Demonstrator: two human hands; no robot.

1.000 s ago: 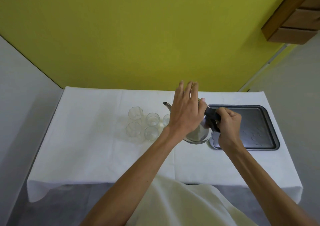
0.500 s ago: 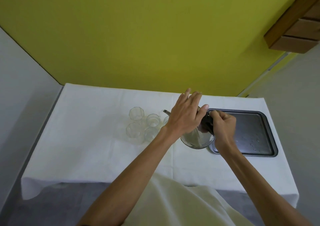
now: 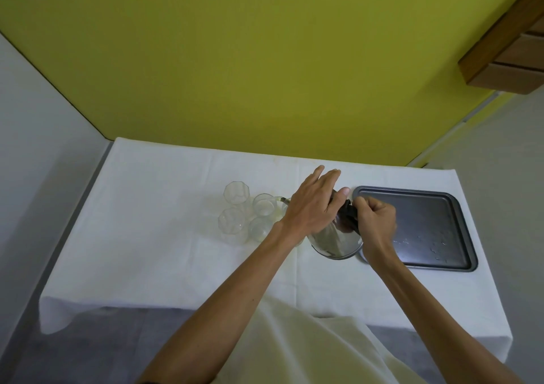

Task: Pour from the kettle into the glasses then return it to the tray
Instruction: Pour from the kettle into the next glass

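Kettle (image 3: 334,241) tilted toward glasses (image 3: 247,216); right hand (image 3: 375,221) clamped on its handle, left hand (image 3: 313,207) flat atop; likely heavy, slick steel; glasses fragile.

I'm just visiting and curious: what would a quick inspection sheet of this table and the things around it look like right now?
Surface: table under a white cloth, creased, hanging over the near edge.
Job's things: shiny metal kettle with a black handle, tilted, spout towards the clear drinking glasses; dark metal tray holds only droplets.
Clutter: nothing seen.
Hands: left hand lies flat on top of the kettle, fingers extended; right hand is closed around the black handle.
Cables: nothing seen.
Surroundings: yellow-green wall, grey side walls, wooden cabinet at upper right.
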